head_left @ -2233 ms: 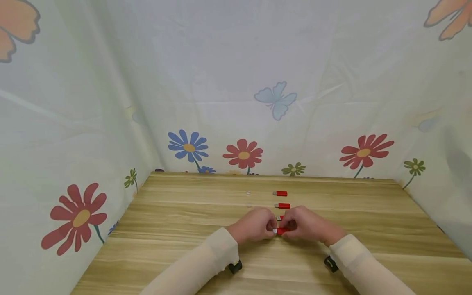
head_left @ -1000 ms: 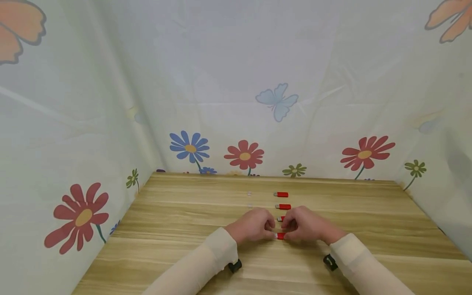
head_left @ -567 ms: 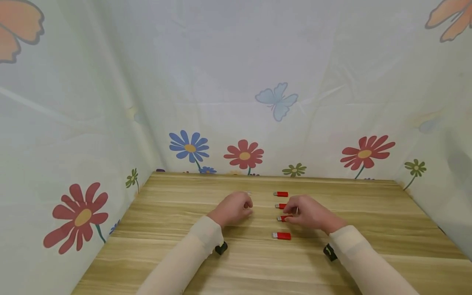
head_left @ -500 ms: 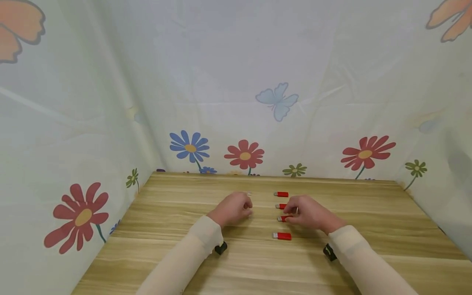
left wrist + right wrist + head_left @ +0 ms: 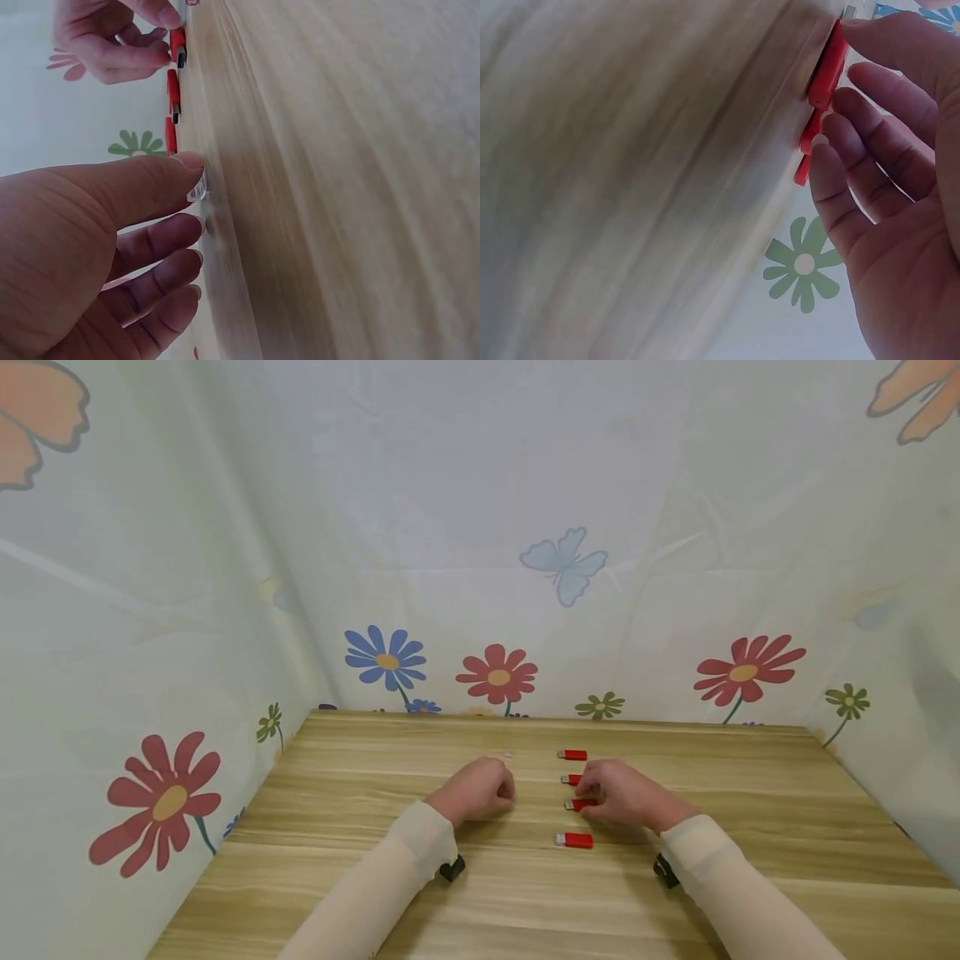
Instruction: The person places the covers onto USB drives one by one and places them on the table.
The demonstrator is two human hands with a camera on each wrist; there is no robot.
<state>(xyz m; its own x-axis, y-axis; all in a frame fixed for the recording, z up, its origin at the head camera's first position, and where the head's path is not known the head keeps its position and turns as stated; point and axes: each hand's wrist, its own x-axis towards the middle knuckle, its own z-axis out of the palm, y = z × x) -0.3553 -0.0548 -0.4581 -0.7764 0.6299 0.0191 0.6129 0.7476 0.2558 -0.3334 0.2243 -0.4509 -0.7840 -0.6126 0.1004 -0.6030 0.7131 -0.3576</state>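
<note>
Several red USB flash drives lie in a column on the wooden table. My right hand (image 5: 626, 795) pinches the third USB flash drive (image 5: 573, 805) from the back, thumb against its red body (image 5: 831, 66) in the right wrist view. Left of the column, my left hand (image 5: 474, 789) holds a small clear cap (image 5: 198, 187) at its thumb tip, low over the wood; the index finger is hidden behind the thumb. The nearest USB flash drive (image 5: 576, 841) lies untouched, its pale plug end pointing left.
Two further USB flash drives, the back one (image 5: 573, 755) and the second (image 5: 572, 780), lie beyond my right hand. Another clear cap (image 5: 507, 754) rests behind my left hand. A flower-print cloth (image 5: 450, 568) hangs around the wooden table (image 5: 360, 760).
Both hands have let go of the nearest USB flash drive and moved away. My right hand has gone to the third drive, my left hand leftward to a clear cap, which it now pinches.
</note>
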